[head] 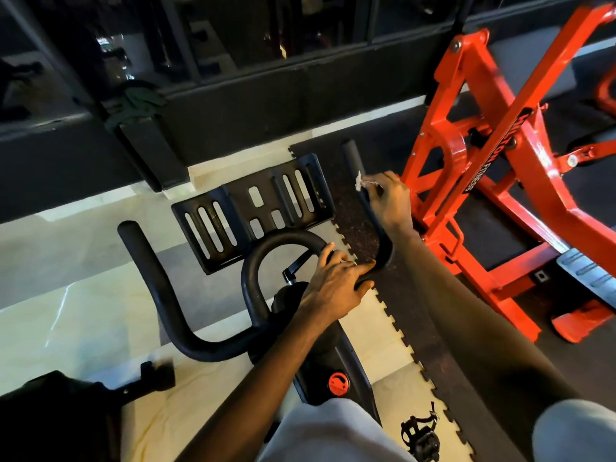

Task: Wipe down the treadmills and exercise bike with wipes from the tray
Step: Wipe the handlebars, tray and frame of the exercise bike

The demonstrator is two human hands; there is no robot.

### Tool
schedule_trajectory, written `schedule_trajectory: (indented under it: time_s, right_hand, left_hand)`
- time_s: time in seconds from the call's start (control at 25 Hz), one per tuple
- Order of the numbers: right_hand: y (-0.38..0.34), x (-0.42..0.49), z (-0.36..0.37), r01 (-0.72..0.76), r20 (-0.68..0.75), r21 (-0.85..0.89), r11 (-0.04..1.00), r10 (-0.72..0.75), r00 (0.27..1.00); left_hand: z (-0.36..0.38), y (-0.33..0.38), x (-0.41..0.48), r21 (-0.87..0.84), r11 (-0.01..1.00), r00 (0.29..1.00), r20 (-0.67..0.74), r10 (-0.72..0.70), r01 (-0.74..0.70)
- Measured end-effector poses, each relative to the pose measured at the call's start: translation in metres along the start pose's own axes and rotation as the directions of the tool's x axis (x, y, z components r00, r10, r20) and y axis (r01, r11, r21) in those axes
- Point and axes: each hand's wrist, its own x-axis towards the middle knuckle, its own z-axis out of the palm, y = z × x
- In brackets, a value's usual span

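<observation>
The black exercise bike (320,358) stands right below me, its curved handlebars spreading left and right. My right hand (388,198) pinches a small white wipe (359,180) against the upright right handlebar grip (355,161). My left hand (335,280) grips the handlebar's inner loop near the centre, fingers curled over the bar. The left handlebar (150,271) is untouched. A slotted black device tray (253,211) sits on the front of the bars. No treadmill or wipe tray shows.
An orange weight machine (493,168) stands close on the right, on a dark rubber mat (416,295). A red knob (338,383) and a bike pedal (421,435) lie below. Pale tile floor spreads left; dark windows and a wall are ahead.
</observation>
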Motion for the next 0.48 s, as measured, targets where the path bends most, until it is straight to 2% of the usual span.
schedule_trajectory:
  time_s: [0.2, 0.48]
  right_hand:
    - [-0.032, 0.051, -0.005, 0.070, -0.041, 0.063, 0.996, -0.067, 0.997]
    - [-0.021, 0.012, 0.003, -0.058, -0.102, 0.112, 0.992, 0.069, 0.992]
  left_hand:
    - [0.000, -0.001, 0.000, -0.015, 1.000, 1.000, -0.010, 0.004, -0.004]
    - [0.002, -0.001, 0.000, 0.012, 1.000, 1.000, 0.011, 0.000, 0.000]
